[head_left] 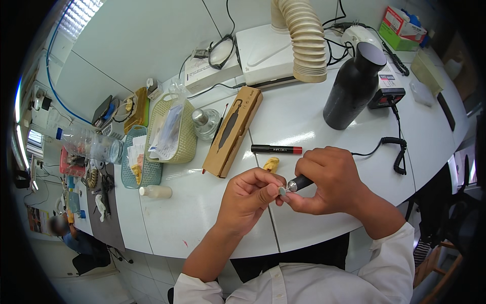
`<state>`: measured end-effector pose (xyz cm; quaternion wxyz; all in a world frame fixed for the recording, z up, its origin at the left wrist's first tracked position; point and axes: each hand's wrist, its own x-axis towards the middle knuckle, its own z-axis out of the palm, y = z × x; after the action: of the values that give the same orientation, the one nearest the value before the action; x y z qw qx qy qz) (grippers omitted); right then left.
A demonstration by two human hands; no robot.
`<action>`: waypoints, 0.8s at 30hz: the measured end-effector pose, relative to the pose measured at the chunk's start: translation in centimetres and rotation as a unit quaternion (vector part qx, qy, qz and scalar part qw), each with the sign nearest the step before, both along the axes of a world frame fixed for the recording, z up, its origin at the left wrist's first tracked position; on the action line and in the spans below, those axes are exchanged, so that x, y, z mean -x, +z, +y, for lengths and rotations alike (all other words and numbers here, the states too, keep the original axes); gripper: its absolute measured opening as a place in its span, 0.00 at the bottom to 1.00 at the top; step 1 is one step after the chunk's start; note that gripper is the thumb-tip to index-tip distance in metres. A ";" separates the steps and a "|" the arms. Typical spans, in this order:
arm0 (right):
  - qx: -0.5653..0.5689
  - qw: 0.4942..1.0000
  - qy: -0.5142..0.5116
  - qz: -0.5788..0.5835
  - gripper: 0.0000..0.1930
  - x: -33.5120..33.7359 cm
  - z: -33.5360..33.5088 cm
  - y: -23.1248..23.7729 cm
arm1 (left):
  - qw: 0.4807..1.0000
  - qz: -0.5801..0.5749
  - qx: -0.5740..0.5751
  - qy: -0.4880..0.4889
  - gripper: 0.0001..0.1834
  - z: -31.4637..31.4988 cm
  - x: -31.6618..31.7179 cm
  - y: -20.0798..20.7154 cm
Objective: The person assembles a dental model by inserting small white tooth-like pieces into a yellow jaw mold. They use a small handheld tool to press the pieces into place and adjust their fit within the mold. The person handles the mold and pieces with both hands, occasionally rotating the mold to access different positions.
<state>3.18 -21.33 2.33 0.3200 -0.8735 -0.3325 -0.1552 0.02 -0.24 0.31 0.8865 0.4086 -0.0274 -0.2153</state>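
My right hand [331,177] is closed around a black rotary handpiece [301,183] with a metal nose, which points left. At its tip sits a small greyish round head [282,191]. My left hand [249,200] meets it there, thumb and fingers pinched together; whatever small piece they hold is mostly hidden and too small to name. Just beyond the fingertips lies a small yellow dental model piece [272,164]. A black marker with a red end [276,149] rests behind that on the white table [202,218].
A long cardboard box [234,129] lies behind my left hand, near a glass jar [205,124] and plastic baskets [174,154]. A black bottle [349,93] stands at the back right. The coiled cord [395,149] runs to a control box [387,98]. An extraction hose [306,45] hangs behind.
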 end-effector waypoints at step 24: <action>0.278 0.919 -0.193 0.204 0.14 -2.6 -3.9 -0.2 | 0.978 -0.071 -0.193 0.046 0.09 -0.1 -1.7 -0.8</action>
<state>5.78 -25.23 2.14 0.0892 -0.9871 -0.1149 0.0663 1.67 -0.35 -0.47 0.7956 0.5872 -0.0294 -0.1462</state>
